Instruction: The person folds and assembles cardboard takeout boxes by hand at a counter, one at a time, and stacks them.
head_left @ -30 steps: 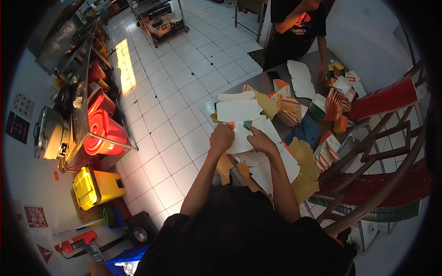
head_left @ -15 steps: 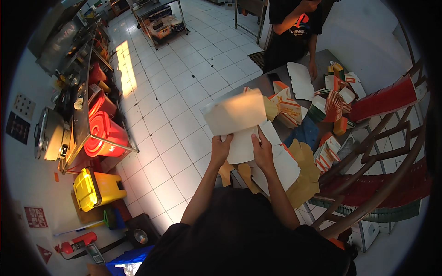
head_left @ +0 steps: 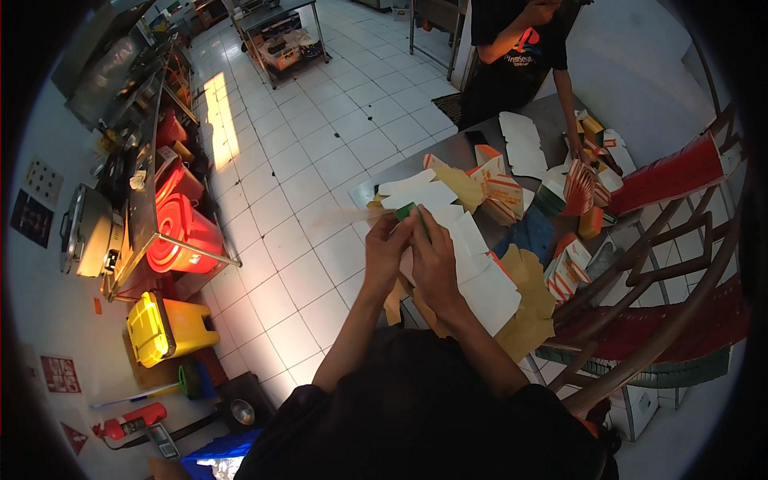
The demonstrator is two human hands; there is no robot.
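sheet's come down from its lift: your left hand (head_left: 386,244) and right hand (head_left: 432,256), close together, pinch the white carton blank (head_left: 448,214) mid-fold (motion-blurred); next, crease along the score.

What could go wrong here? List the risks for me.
The cardboard blank, pinched between the left hand and right hand, may crease crookedly or tear. The loose flat blanks overhang the table edge and could slide to the floor. A co-worker's hand works the same crowded pile, so stacks may get knocked.
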